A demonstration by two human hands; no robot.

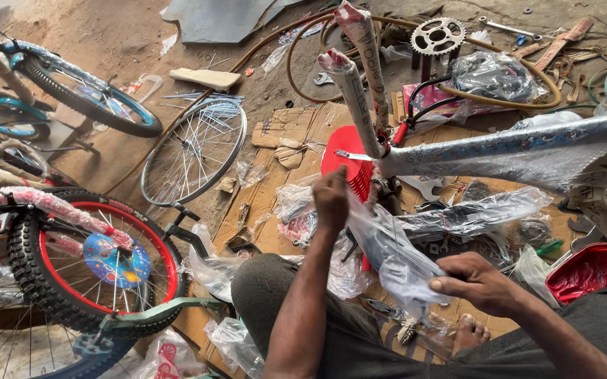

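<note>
Two hands are engaged on a plastic bag (394,256) just below picture centre. The left hand (331,200) is closed on the bag's upper end beside a red guard (349,165), and the right hand (475,281) is pinched on its lower end. The bag's long axis is run from 11 o'clock down to 5 o'clock. Above it, the wrapped frame (500,151) is laid towards 3 o'clock, and two wrapped fork legs (356,91) are pointed to 12 o'clock. Cardboard (282,133) is spread beneath. Little open room is left: a red-rimmed wheel (96,260) is crowded in at 8 o'clock, a bare spoked rim (194,151) at 10 o'clock, a sprocket (438,35) at 1 o'clock.
</note>
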